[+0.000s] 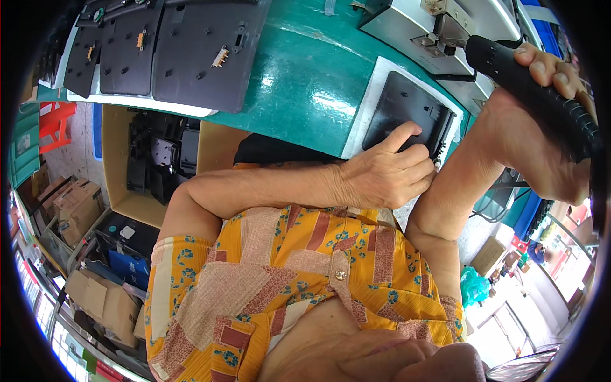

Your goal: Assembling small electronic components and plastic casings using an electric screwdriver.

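My left hand (389,169) lies over the near edge of a black plastic panel (402,102), its fingers curled and pressed against the part. Beneath that panel is a pale grey sheet (364,113) on the green tabletop. Raised at the right, my right hand (552,86) wraps round a thick black handle (509,67), ribbed along its far-right length and rounded at its end. The handle stands in front of a metal machine (407,32). What the handle joins to cannot be seen.
Several larger black panels (197,70) with small metal connectors lie at the table's far left. Below the green table (305,70) an open carton (114,172) holds black plastic parts. More cardboard boxes (105,299) stand at the left, beside a red stool (57,124).
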Action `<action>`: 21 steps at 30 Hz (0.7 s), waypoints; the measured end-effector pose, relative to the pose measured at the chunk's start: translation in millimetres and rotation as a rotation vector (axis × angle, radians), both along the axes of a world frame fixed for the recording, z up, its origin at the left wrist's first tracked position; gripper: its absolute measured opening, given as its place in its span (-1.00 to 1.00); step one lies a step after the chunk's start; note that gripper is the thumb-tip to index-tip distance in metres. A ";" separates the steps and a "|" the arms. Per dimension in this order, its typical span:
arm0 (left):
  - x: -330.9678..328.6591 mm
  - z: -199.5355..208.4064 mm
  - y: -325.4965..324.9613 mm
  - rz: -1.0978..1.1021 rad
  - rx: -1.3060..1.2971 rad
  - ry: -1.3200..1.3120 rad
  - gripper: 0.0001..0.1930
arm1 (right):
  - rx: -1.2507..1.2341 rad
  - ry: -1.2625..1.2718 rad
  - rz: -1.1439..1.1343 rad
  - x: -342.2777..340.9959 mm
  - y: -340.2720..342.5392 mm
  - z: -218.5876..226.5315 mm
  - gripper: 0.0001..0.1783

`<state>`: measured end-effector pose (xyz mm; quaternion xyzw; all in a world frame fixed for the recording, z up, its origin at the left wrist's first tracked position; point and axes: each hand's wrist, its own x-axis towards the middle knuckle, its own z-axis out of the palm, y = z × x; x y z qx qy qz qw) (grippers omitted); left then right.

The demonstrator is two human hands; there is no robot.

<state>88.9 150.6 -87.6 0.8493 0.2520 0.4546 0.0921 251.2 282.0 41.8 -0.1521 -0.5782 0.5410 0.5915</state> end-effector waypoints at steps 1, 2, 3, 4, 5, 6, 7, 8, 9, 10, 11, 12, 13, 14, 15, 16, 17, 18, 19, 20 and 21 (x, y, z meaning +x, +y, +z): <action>-0.1 0.2 0.5 -0.006 -0.008 -0.006 -0.72 | 0.002 -0.002 0.010 -1.0 -0.1 1.0 -0.29; -0.3 0.2 0.7 -0.012 -0.018 -0.012 -0.72 | 0.004 -0.004 0.020 -12.9 -1.0 -0.3 -0.28; -0.6 0.2 0.5 -0.010 -0.020 -0.012 -0.72 | 0.004 -0.005 0.029 4.0 -0.1 3.6 -0.28; -0.9 0.4 1.1 -0.009 -0.020 -0.006 -0.73 | 0.007 -0.007 0.036 -9.4 3.6 0.0 -0.28; -1.0 0.5 1.6 -0.008 -0.020 0.001 -0.73 | 0.010 -0.008 0.043 -8.3 3.2 1.4 -0.27; -0.9 0.6 2.1 -0.009 -0.021 0.001 -0.73 | 0.012 -0.009 0.051 3.2 2.9 4.8 -0.27; -0.6 0.4 2.7 -0.006 -0.019 -0.002 -0.73 | 0.015 -0.009 0.057 -2.9 4.1 3.3 -0.27; -0.2 0.1 3.1 -0.004 -0.017 -0.006 -0.74 | 0.019 -0.010 0.064 2.7 6.4 3.6 -0.27; 0.2 -0.2 3.4 -0.005 -0.017 -0.005 -0.74 | 0.022 -0.010 0.070 7.2 11.0 2.3 -0.26; 0.5 -0.5 3.3 0.000 -0.013 -0.009 -0.74 | 0.025 -0.010 0.076 15.9 16.4 3.4 -0.26; 0.9 -0.8 3.0 0.004 -0.009 -0.014 -0.74 | 0.029 -0.010 0.081 22.2 24.3 3.6 -0.26; 1.6 -1.3 2.6 0.001 -0.009 -0.012 -0.74 | 0.032 -0.010 0.086 29.2 20.4 1.6 -0.26; 2.1 -1.6 3.3 0.008 -0.004 -0.019 -0.74 | 0.037 -0.010 0.088 21.5 16.0 2.4 -0.25; 2.7 -1.8 3.6 0.013 0.000 -0.025 -0.74 | 0.041 -0.010 0.089 25.2 14.1 6.0 -0.25; 3.1 -2.2 3.2 0.005 0.001 -0.024 -0.74 | 0.045 -0.010 0.089 21.6 6.6 6.6 -0.25; 2.7 -0.8 3.3 0.012 0.003 -0.018 -0.74 | 0.048 -0.012 0.086 10.8 2.0 6.3 -0.24; 2.4 0.2 3.5 0.016 0.005 -0.011 -0.74 | 0.050 -0.014 0.080 20.7 -9.3 12.7 -0.24; 2.2 0.6 4.8 0.020 0.013 -0.007 -0.75 | 0.051 -0.017 0.072 21.9 -13.7 13.5 -0.24; 2.0 0.9 6.4 0.003 0.008 -0.010 -0.75 | 0.045 -0.020 0.055 18.3 -28.9 12.7 -0.24; 2.3 2.1 7.6 0.014 -0.003 -0.015 -0.76 | -0.004 0.042 -0.079 8.5 -54.2 12.7 -0.23; 2.9 2.8 7.9 0.025 -0.016 -0.022 -0.76 | -0.052 0.102 -0.216 5.4 -75.2 11.7 -0.22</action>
